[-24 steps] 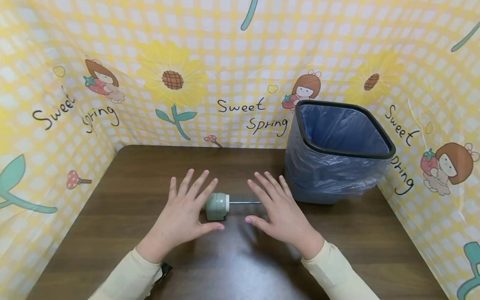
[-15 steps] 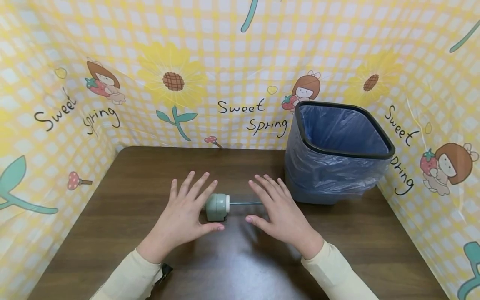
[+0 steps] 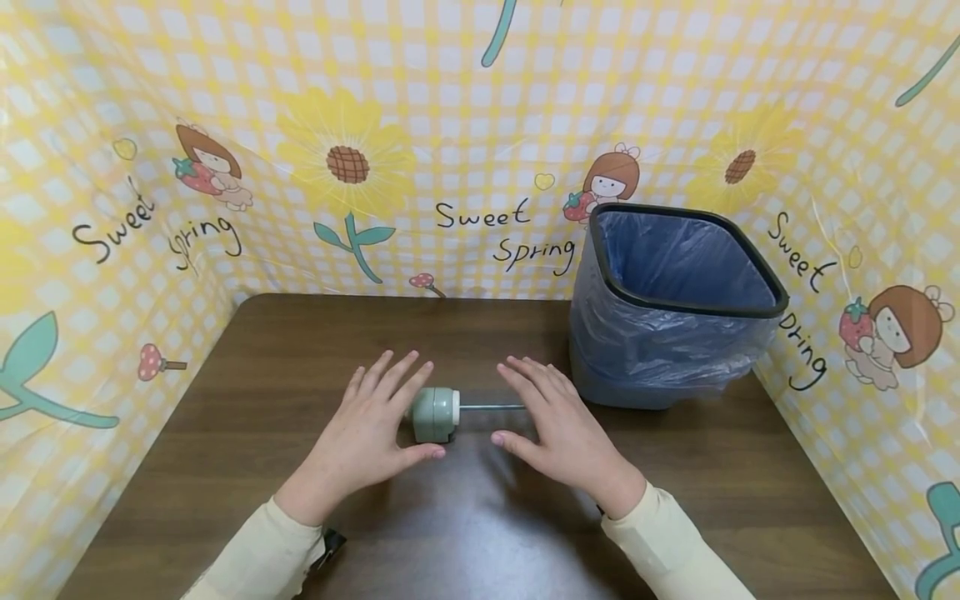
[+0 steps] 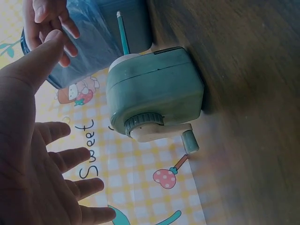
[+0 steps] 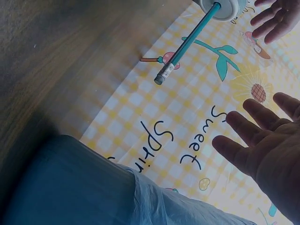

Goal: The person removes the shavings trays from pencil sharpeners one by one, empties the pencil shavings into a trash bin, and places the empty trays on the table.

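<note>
A green hand-crank pencil sharpener (image 3: 433, 415) lies on the table between my hands, its crank (image 4: 161, 133) on the left side in the left wrist view. A teal pencil (image 5: 192, 40) sticks out of its white front (image 5: 224, 9) toward the right, with the dark eraser end free. My left hand (image 3: 367, 433) hovers just left of the sharpener, fingers spread and holding nothing. Above the pencil's far end hovers my right hand (image 3: 558, 425), its fingers extended and also holding nothing; it hides the pencil's tip in the head view.
A bin (image 3: 675, 342) with a black rim and a plastic liner stands at the back right, close beyond my right hand. Yellow checked cloth (image 3: 480, 125) walls the brown wooden table (image 3: 315, 325) at the back and both sides. A small black object (image 3: 330, 546) shows by my left sleeve.
The fingers of both hands have drawn in slightly and come a little lower and closer together. The sharpener and the pencil have stayed in place.
</note>
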### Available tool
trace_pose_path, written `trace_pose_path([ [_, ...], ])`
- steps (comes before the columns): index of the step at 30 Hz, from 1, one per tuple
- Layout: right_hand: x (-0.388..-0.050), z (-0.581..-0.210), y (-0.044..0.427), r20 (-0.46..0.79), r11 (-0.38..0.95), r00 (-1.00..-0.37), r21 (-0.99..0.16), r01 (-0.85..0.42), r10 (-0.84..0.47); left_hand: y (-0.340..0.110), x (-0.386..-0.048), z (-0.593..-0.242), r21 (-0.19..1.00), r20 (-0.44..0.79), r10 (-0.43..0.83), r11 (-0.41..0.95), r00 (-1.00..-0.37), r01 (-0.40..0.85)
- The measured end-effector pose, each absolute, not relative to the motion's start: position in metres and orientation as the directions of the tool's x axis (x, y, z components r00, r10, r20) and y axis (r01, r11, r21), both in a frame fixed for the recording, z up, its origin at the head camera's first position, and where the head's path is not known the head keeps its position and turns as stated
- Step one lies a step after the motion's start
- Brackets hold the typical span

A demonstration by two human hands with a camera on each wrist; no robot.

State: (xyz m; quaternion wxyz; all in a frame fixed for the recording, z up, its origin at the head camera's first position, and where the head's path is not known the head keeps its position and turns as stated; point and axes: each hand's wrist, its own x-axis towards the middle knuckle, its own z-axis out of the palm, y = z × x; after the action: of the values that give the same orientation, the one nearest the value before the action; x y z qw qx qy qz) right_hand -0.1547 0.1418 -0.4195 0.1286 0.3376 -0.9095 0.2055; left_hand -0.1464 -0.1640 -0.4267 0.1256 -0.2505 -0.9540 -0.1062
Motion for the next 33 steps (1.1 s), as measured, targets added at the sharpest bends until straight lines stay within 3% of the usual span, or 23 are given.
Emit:
trace_pose_path([
  [33,-0.157,-0.426,0.141,0.397,0.689,-0.759,-0.335,-0.643,-0.516,-0.166,-0.164,-0.444,0.337,0.204,0.431,0.812,-0.879,0.477],
])
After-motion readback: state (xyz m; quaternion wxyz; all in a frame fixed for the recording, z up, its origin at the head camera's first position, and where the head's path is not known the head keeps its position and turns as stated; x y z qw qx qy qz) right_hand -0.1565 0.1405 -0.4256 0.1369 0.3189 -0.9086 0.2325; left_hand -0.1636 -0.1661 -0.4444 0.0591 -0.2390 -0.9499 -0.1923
